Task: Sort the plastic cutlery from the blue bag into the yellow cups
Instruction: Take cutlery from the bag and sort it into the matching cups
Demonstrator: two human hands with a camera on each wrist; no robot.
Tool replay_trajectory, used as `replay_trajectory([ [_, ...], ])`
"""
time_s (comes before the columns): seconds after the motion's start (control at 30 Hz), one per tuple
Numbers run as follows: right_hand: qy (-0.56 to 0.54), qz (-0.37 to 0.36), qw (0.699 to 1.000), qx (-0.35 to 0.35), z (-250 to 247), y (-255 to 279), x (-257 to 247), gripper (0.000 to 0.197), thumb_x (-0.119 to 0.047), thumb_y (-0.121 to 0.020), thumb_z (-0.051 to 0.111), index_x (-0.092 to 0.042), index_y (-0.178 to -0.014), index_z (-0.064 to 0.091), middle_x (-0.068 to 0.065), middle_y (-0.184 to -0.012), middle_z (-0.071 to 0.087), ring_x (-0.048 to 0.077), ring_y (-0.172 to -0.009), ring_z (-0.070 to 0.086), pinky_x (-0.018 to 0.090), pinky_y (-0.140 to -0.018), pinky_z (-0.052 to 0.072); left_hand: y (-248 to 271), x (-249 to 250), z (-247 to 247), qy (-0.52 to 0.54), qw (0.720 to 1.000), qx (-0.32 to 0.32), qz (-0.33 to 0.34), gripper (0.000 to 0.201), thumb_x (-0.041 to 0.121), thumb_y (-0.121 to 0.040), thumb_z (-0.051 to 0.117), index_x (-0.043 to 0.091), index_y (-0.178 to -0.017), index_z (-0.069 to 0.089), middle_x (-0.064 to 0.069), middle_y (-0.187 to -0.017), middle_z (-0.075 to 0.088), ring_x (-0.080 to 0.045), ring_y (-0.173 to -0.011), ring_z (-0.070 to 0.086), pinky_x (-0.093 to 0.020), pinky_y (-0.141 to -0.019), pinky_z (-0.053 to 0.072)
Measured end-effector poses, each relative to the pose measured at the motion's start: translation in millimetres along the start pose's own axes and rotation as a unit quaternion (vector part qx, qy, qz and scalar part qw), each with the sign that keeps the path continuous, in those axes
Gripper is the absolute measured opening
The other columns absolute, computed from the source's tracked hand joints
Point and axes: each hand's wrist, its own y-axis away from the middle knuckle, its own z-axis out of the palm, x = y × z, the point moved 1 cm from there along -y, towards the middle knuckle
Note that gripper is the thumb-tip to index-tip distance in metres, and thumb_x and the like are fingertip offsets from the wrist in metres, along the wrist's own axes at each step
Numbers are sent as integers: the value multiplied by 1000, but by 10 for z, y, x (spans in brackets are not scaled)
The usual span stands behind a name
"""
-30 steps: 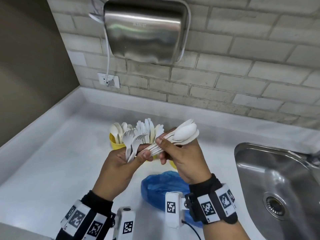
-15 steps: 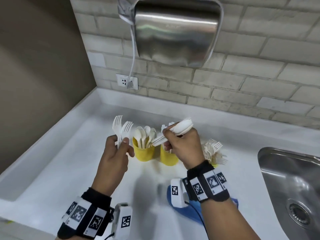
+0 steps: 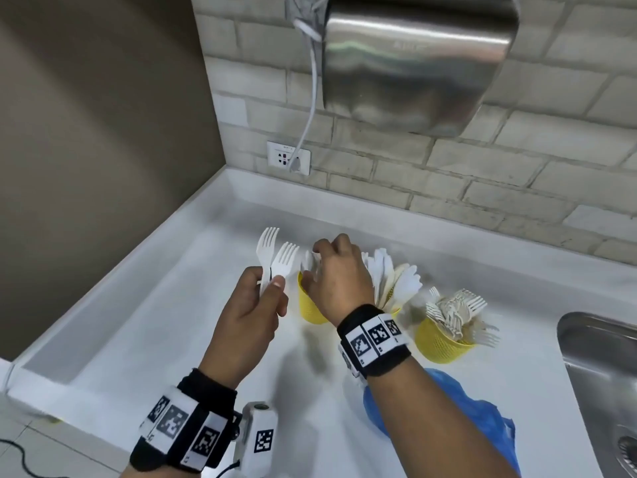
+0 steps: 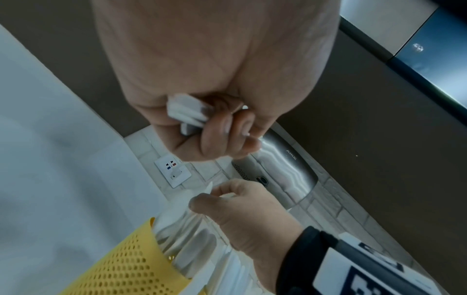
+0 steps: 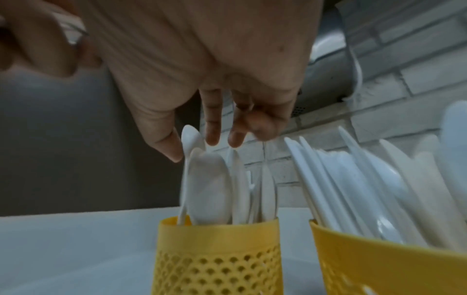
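Observation:
Three yellow perforated cups stand on the white counter. The left cup holds white spoons, the middle cup knives, and the right cup forks. My right hand hovers over the spoon cup with its fingers pointing down and loosely spread. Its thumb touches one spoon top, and the spoons stand in the cup. My left hand grips two white forks by their handles, just left of the spoon cup. The blue bag lies crumpled near the front.
A steel sink lies at the right edge. A metal hand dryer hangs on the brick wall above the cups, with its cord running to a wall socket. A brown wall borders the counter on the left.
My right hand carried the bundle of spoons down into the left cup and let them go. My left hand still holds the two forks beside that cup.

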Motion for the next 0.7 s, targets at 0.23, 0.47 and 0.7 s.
replay_trajectory([
  [0.23,80,-136,985,-64,426,-99,-338,69,-18,-92,57,-17,-157,33,13,-168,19,37,-156,12,53,-123,17,-101,-16,-296,-13,1000,8,4,30,28,-107,48,35,-78,44,5,-68,51,-15,-54,33,-25,-50,30],
  [0.47,147,-93,977,-124,827,-210,-522,69,-37,-104,35,1,-159,18,18,-169,12,36,-157,6,53,-127,-1,-195,-51,-554,-13,1000,25,-4,25,28,-107,49,28,-83,43,4,-69,51,-16,-55,32,-25,-50,30],
  [0.7,82,-104,975,-181,754,-364,-596,67,-38,-107,34,2,-159,19,21,-166,21,34,-156,16,44,-128,10,-232,-7,-639,21,999,23,-24,24,26,-108,46,27,-85,51,-1,-71,50,-14,-52,29,-22,-48,27],
])
